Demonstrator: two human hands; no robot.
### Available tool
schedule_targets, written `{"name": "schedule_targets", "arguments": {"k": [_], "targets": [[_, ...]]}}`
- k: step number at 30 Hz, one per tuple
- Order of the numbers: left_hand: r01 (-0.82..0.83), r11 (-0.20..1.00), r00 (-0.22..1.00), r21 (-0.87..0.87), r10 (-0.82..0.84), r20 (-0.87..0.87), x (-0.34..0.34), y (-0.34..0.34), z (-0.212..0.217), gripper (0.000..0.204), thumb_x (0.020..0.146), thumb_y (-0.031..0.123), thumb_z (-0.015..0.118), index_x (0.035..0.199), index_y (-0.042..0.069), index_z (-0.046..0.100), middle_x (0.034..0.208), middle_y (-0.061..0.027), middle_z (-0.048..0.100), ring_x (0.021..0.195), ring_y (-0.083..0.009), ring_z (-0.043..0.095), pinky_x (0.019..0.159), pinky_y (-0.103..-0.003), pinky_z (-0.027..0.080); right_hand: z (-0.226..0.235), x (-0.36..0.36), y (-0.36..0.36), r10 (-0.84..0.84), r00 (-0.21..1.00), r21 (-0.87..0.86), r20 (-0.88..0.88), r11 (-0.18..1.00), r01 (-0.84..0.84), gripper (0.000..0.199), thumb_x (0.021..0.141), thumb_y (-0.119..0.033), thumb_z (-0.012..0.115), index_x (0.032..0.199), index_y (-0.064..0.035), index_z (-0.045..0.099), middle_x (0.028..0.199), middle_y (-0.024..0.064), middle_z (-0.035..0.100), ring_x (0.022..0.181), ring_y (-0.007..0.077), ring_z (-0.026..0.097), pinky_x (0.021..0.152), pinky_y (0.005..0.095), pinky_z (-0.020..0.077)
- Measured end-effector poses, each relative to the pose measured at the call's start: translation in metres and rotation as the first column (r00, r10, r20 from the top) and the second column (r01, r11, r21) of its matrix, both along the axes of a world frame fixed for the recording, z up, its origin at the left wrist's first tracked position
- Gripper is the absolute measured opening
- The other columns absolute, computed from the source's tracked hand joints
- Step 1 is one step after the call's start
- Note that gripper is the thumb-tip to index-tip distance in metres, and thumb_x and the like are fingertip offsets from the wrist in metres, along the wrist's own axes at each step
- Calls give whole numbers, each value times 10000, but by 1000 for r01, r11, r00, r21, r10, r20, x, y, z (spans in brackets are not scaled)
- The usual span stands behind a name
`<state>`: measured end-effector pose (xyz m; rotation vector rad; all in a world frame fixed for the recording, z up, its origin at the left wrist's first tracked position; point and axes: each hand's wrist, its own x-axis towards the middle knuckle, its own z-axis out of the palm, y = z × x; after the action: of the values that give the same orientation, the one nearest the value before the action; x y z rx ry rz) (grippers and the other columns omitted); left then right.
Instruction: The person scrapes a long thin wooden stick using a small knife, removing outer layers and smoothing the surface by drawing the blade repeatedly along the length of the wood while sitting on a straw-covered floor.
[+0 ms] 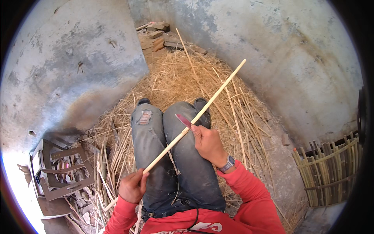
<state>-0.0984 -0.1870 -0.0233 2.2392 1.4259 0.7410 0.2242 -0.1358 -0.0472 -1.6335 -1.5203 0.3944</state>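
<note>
A long pale wooden stick [218,93], peeled smooth, runs slantwise across my lap from lower left to upper right. Near its lower end my left hand [132,186] is closed around it. My right hand [210,143] grips a knife whose reddish blade [183,120] lies across the stick at about its middle, above my right knee. The knife's handle is hidden in my fist. My legs in worn grey jeans [150,136] are bent beneath the stick.
Straw-like shavings [171,74] and loose thin sticks [237,121] cover the floor around my legs. A broken metal frame [68,171] stands at left, and a slatted stick basket [329,173] at right. Bricks [157,33] lie at the far corner between plastered walls [272,50].
</note>
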Motion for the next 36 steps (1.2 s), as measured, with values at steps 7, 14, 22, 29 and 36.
{"name": "schedule_targets", "arguments": {"k": [7, 14, 22, 29, 36], "targets": [[22, 977, 998, -210, -9, 62, 3, 6, 19, 153, 961, 111, 726, 1008, -33, 745, 613, -167, 590, 498, -293, 563, 511, -385, 418, 8, 17, -1, 143, 975, -81, -171, 984, -158, 454, 1095, -331, 524, 885, 14, 733, 624, 273, 538, 510, 396, 551, 494, 445, 414], [-6, 925, 994, -379, 46, 96, -94, -19, 0, 202, 986, 139, 699, 1045, -44, 761, 573, -121, 571, 511, -148, 540, 510, -331, 415, 7, 66, 40, -197, 980, 60, 23, 979, 195, 505, 1109, -339, 490, 812, 20, 686, 558, 214, 529, 436, 268, 488, 453, 448, 363], [-21, 1000, 977, 20, 25, -214, -155, -27, -22, 175, 963, 219, 711, 970, 54, 768, 698, -170, 684, 562, -372, 656, 542, -441, 506, 17, 119, 80, -342, 916, 244, 209, 925, 289, 487, 1099, -305, 494, 782, 26, 660, 589, 245, 554, 509, 434, 554, 482, 499, 391], [-27, 991, 963, 129, 60, -263, -118, -21, -28, 141, 936, 237, 745, 871, 119, 705, 658, -127, 650, 535, -371, 631, 484, -450, 479, 14, 56, 56, -201, 975, 107, 93, 976, 191, 467, 1092, -290, 510, 779, 22, 660, 611, 247, 576, 537, 445, 572, 500, 516, 408], [10, 992, 968, 123, 21, -252, -35, -2, -11, 154, 948, 205, 736, 893, 77, 671, 658, -158, 638, 553, -373, 633, 492, -461, 468, 5, 25, 28, -123, 991, 72, 56, 990, 118, 460, 1098, -317, 504, 807, 6, 657, 651, 269, 602, 576, 470, 603, 504, 510, 440]]}}
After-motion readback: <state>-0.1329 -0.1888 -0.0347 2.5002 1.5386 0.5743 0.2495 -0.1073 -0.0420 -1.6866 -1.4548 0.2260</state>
